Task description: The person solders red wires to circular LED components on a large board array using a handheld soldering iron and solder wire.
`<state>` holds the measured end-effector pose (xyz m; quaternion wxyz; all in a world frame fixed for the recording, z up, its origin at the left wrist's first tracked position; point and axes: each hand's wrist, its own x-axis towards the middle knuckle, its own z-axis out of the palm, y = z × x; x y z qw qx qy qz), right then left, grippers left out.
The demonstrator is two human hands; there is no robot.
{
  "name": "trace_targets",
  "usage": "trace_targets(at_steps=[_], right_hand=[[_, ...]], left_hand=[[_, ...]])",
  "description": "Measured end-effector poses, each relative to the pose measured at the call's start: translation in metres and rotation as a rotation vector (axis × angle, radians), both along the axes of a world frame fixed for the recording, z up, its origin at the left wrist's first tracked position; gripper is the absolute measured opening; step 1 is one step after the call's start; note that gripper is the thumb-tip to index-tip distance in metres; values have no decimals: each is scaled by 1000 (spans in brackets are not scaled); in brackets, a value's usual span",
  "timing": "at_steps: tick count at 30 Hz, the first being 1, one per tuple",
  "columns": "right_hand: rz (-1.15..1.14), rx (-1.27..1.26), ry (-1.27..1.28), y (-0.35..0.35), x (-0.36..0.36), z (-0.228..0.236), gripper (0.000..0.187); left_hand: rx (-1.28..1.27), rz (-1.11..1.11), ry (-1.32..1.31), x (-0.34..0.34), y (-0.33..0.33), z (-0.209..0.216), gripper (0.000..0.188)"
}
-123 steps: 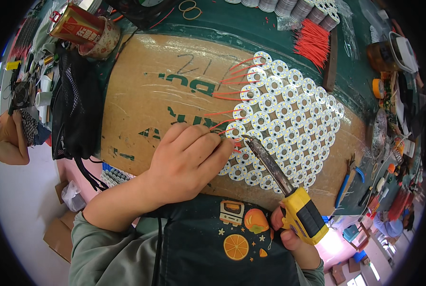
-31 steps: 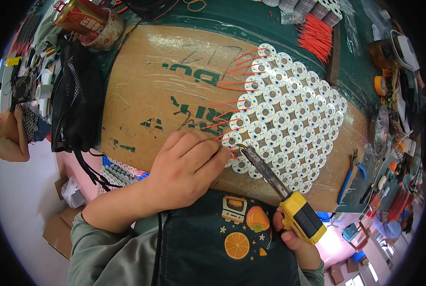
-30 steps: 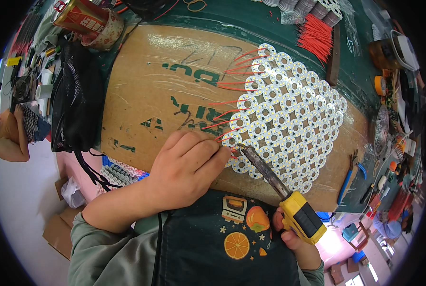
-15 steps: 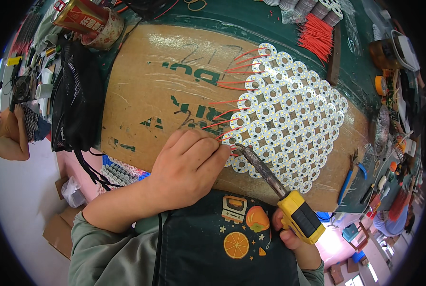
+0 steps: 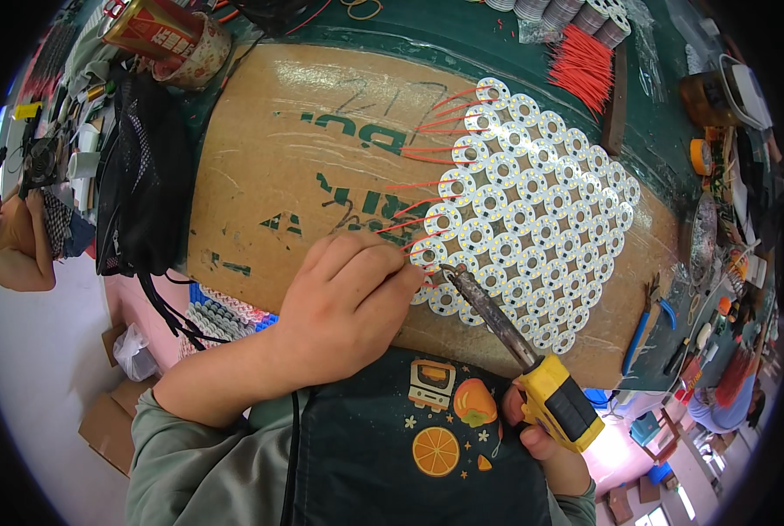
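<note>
A sheet of round white LED boards (image 5: pixel 532 187), joined in rows and each with a hole in its middle, lies on brown cardboard. Thin red wires (image 5: pixel 422 185) stick out leftward from its left-edge boards. My left hand (image 5: pixel 348 302) is closed in a pinch at the lower left boards; a short red wire (image 5: pixel 429 283) shows at its fingertips, which are partly hidden. In my right hand (image 5: pixel 539 430) is a soldering iron (image 5: pixel 560 408) with a yellow and black handle. Its dark tip points up and left, just right of my left fingertips, close over the boards.
A bundle of red wires (image 5: pixel 580 70) lies at the back right beside a dark bar (image 5: pixel 616 105). Blue-handled pliers (image 5: pixel 644 329) rest at the right. A black bag (image 5: pixel 142 175) and a cup holding a can (image 5: pixel 201 57) stand left. A person (image 5: pixel 24 228) sits far left.
The soldering iron's handle has shifted slightly right and down, and its tip sits a little farther from my left fingertips. My left hand stays nearly in place.
</note>
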<state>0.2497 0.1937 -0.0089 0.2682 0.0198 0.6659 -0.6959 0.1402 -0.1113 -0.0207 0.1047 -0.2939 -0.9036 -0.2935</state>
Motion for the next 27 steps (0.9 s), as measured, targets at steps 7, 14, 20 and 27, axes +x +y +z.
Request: trace_targets(at_steps=[7,14,20,27], right_hand=[[75,75,57,6,2,0,42],[123,-74,-69,0,-1,1,53],[0,-11,-285,-12,-2,13,62],[131,101,-161,5,9,0,64]], left_hand=[[-10,-11,-40,10,-12,11,41],[17,-10,-53,12,-11,5,41],[-6,-16,-60,13,-10,2,40],[-17,-15,-45,13,-9,3,39]])
